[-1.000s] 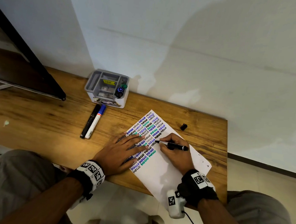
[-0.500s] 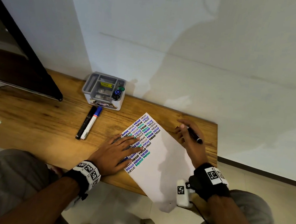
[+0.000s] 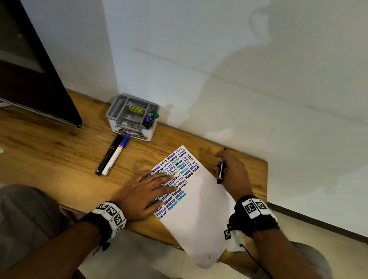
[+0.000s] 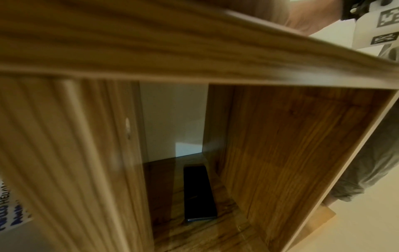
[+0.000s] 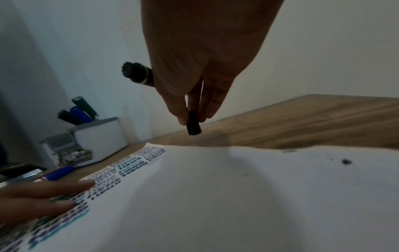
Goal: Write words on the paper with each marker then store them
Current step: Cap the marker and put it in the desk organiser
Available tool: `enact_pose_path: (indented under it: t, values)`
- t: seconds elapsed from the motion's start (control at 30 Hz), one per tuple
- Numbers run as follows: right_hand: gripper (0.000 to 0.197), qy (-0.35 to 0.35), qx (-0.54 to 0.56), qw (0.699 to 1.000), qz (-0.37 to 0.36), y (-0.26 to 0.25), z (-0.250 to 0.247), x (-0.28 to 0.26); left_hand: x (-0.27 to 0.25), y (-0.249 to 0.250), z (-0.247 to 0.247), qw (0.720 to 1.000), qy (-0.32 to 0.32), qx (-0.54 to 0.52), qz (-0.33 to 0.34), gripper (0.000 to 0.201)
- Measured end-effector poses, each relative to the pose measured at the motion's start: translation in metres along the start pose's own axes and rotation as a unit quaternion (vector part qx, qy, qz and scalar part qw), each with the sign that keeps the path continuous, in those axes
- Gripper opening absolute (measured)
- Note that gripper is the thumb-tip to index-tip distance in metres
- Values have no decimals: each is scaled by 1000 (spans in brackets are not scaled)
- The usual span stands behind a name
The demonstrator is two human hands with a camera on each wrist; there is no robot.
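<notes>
A white paper [image 3: 199,208] with rows of "HELLO" in black, blue and green lies slanted on the wooden desk [image 3: 43,148], its near end hanging over the front edge. My left hand [image 3: 151,185] lies flat on the written part, fingers straight. My right hand [image 3: 230,166] is beyond the paper's far right edge and grips a black marker [image 3: 221,172]. In the right wrist view its fingertips [image 5: 183,116] also pinch the small black cap [image 5: 193,126] just above the desk, and the marker's end [image 5: 138,73] sticks out to the left.
A grey organizer [image 3: 133,116] by the wall holds a green marker [image 3: 155,115], a blue one [image 3: 150,119] and a dark one. A black marker [image 3: 109,154] and a blue-capped white marker [image 3: 116,155] lie left of the paper. A dark screen [image 3: 27,79] stands at far left.
My right hand left the writing spot, went to the back right of the desk and picked up the cap lying there. The left hand stayed flat on the paper.
</notes>
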State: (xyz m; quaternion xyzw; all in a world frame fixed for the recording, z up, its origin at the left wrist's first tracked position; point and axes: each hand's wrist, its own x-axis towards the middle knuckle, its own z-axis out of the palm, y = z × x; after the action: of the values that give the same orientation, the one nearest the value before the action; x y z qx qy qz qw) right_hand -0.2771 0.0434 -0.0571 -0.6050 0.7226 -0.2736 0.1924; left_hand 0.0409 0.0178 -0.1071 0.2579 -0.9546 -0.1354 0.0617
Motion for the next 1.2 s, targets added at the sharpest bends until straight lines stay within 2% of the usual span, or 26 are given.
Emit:
enact_pose_path:
  t: [0.07,0.2,0.33,0.47,0.57,0.67,0.8,0.93,1.0,1.1,1.2]
  values:
    - [59,-10,3,1000,-16,-7,-2,-8,0,1,-1,1000,-1,-1,-1,54]
    - [45,-28,53,996,-64,-34,-5,-39,0,4,-7,1000,-5,-8,-6,54]
    - [36,-33,151,986,-55,-69,-10,-77,-1,11,-21,998,0,-55,-27,56]
    - [35,-54,278,959,-26,-102,-11,-102,8,29,-70,990,-12,-137,-41,48]
    - [34,-45,330,943,-20,-124,-8,-113,4,46,-106,971,-41,-230,-47,40]
    - [34,-33,367,929,-20,-140,-4,-118,-14,61,-119,965,24,-252,-67,31]
    - [34,-22,369,928,-48,-147,1,-118,-32,79,-119,922,72,-355,-136,24]
    - [29,-14,373,926,-47,-149,4,-124,-30,86,-115,897,110,-387,-183,13]
    - [27,3,386,922,-17,-147,4,-126,-27,82,-110,879,123,-410,-209,14]
    - [28,2,456,887,77,-143,-3,-127,-27,71,-100,858,127,-436,-239,14]
    - [29,-29,467,879,94,-136,-5,-130,-28,63,-94,842,129,-461,-249,15]
